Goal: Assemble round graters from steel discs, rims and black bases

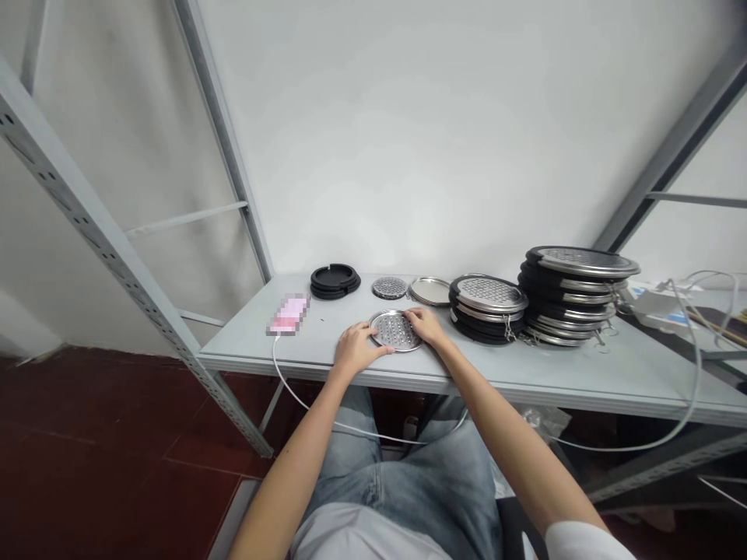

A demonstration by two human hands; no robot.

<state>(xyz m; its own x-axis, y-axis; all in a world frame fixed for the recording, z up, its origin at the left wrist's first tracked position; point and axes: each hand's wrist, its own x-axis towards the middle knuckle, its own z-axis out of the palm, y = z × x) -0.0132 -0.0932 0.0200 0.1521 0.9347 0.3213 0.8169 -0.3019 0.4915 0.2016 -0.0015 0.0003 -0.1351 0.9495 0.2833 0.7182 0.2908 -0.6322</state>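
A round perforated metal plate with a shiny rim lies flat near the table's front edge. My left hand grips its left side, thumb along the near rim and fingers on the far left edge. On the upper right edge, my right hand presses with bent fingers, the thumb partly hidden. Just behind the plate are a stack of smaller perforated discs and a plain shallow metal dish. A pile of black rings sits farther left.
Two stacks of black-rimmed metal plates, a shorter one and a taller one, stand right of my hands, with small hooks hanging off. A phone lies left, its white cable looping across my lap. Metal shelf posts frame the grey table.
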